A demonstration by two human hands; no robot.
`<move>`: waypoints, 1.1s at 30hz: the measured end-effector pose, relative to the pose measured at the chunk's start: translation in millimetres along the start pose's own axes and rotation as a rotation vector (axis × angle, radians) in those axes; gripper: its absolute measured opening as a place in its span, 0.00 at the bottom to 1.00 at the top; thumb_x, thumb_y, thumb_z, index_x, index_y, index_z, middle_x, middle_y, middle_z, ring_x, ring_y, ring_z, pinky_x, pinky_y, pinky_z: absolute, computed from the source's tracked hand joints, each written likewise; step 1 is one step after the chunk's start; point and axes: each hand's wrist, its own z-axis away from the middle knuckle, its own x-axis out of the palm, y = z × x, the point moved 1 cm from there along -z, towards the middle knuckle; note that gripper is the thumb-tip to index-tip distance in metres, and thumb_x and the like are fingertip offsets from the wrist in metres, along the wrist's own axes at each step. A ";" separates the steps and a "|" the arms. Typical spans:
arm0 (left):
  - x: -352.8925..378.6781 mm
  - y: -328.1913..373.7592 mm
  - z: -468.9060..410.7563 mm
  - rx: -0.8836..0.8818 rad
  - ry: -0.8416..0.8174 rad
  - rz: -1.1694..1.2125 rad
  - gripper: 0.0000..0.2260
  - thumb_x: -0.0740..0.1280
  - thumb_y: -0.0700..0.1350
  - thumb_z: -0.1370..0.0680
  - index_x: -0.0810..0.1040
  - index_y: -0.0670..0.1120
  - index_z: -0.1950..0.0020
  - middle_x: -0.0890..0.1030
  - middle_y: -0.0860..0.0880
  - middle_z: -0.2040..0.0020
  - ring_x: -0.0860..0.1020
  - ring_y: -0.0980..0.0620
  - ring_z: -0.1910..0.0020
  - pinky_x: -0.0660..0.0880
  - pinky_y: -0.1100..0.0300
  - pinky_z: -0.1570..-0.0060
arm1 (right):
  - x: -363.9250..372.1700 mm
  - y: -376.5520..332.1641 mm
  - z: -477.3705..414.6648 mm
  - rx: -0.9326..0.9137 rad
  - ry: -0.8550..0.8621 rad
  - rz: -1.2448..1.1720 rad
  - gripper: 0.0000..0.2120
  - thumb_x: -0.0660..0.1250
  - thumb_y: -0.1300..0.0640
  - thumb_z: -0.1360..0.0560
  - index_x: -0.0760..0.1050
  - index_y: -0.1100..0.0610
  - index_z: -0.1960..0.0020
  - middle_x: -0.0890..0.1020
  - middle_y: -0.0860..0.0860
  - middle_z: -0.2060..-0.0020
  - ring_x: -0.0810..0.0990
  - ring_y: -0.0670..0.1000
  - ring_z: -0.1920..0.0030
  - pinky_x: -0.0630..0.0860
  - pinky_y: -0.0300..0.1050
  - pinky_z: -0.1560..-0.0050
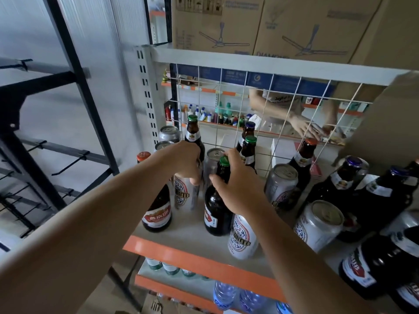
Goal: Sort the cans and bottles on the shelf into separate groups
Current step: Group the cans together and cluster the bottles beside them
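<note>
From the head camera, both bare arms reach up and forward onto the shelf (192, 227), a pale board with an orange front edge.

The left hand (181, 160) is curled around the top of a white can (183, 191), fingers down over its rim, thumb at the front. At its nine o'clock stands a brown bottle with a red cap (156, 211), just beside the shelf's left edge and near the front lip. At twelve o'clock two more cans (169, 133) and a green-capped bottle (192, 132) crowd the back left corner against the grey upright post (148, 91).

The right hand (235, 184) is closed on the neck of a dark bottle with a green cap (217, 209), fingers wrapped over the shoulder, the cap showing above them. A can (213, 162) stands between the two hands, close to both. Under the right wrist, at six o'clock, another white can (242, 236) sits near the front edge.

At three o'clock cans and bottles (281, 184) stand close together, leaving little free board. Bare shelf shows only in front, between the red-capped bottle and the held bottle. A white wire grid (249, 105) closes the back. Boxes (294, 28) sit on the shelf above.
</note>
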 end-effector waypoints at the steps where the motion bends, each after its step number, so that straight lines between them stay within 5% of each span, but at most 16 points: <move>1: -0.7 1.1 -1.4 0.000 -0.021 -0.015 0.21 0.76 0.53 0.35 0.78 0.43 0.49 0.81 0.47 0.57 0.79 0.48 0.58 0.79 0.54 0.56 | 0.4 0.7 -0.1 -0.003 0.004 -0.003 0.16 0.66 0.50 0.23 0.63 0.50 0.39 0.78 0.50 0.69 0.77 0.49 0.71 0.73 0.44 0.72; 11: 4.6 -2.0 -9.1 0.008 -0.039 -0.040 0.27 0.77 0.53 0.34 0.74 0.43 0.40 0.78 0.50 0.56 0.76 0.48 0.54 0.69 0.61 0.64 | 2.1 4.5 -1.5 -0.025 0.015 -0.026 0.15 0.66 0.50 0.23 0.64 0.51 0.41 0.77 0.50 0.68 0.77 0.49 0.70 0.74 0.45 0.70; 18: 4.2 -16.3 -11.2 -0.021 -0.063 -0.049 0.35 0.78 0.57 0.37 0.73 0.44 0.35 0.78 0.48 0.44 0.76 0.46 0.46 0.76 0.54 0.47 | 1.2 3.7 -1.1 -0.008 0.025 -0.021 0.16 0.66 0.49 0.24 0.64 0.53 0.43 0.79 0.51 0.64 0.79 0.49 0.66 0.78 0.47 0.66; 23: 1.3 -17.4 -10.4 -0.072 -0.127 -0.117 0.30 0.75 0.59 0.34 0.78 0.42 0.40 0.81 0.47 0.47 0.79 0.47 0.50 0.72 0.60 0.62 | 1.8 4.4 -1.5 0.014 0.028 -0.021 0.16 0.67 0.49 0.24 0.64 0.54 0.44 0.79 0.51 0.63 0.79 0.50 0.65 0.79 0.48 0.65; 27: -1.0 -16.4 -4.2 -0.089 -0.140 -0.162 0.33 0.75 0.62 0.36 0.76 0.44 0.38 0.80 0.49 0.44 0.78 0.47 0.46 0.74 0.57 0.52 | 2.1 4.9 -1.3 0.036 0.031 -0.043 0.18 0.68 0.48 0.26 0.66 0.54 0.42 0.79 0.49 0.62 0.80 0.50 0.63 0.79 0.48 0.62; 33: 8.9 -8.9 10.9 -0.083 0.103 -0.426 0.25 0.72 0.62 0.33 0.76 0.49 0.42 0.80 0.51 0.51 0.77 0.48 0.50 0.72 0.54 0.52 | 2.4 4.1 -1.3 0.022 0.036 -0.057 0.16 0.68 0.48 0.26 0.67 0.55 0.45 0.79 0.51 0.65 0.80 0.50 0.66 0.80 0.53 0.63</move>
